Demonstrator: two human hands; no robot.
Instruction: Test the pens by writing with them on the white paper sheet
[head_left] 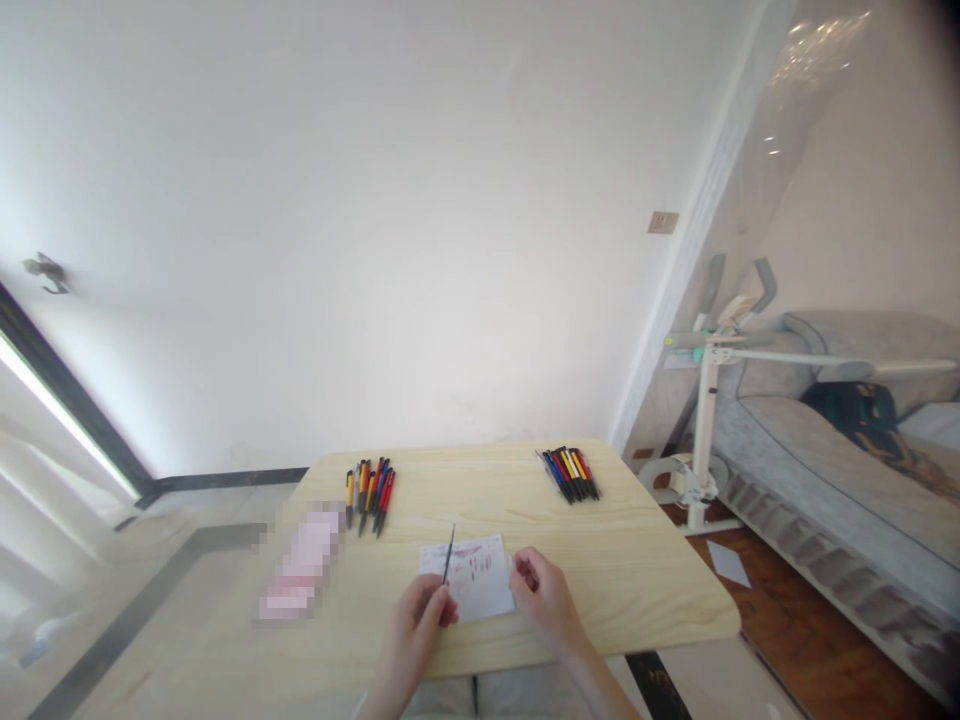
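My left hand (420,612) is closed on a thin dark rod (450,552) that looks like a pen refill and points up and away from me. Under the rod lies a white sheet of paper (484,590) with reddish-brown marks. At the paper's right edge is my right hand (546,592), its fingers curled together. Something small and pale shows at those fingertips, too small to name. One loose group of coloured pens (369,492) lies at the table's back left. Another bunch of pens (568,474), lined up closely, lies at the back right.
The light wooden table (637,570) has rounded corners and stands near a white wall (420,250). A blurred-out pink object (304,565) is at its left edge. To the right are exercise equipment (706,430) and a grey sofa (825,450). A paper (727,563) lies on the floor.
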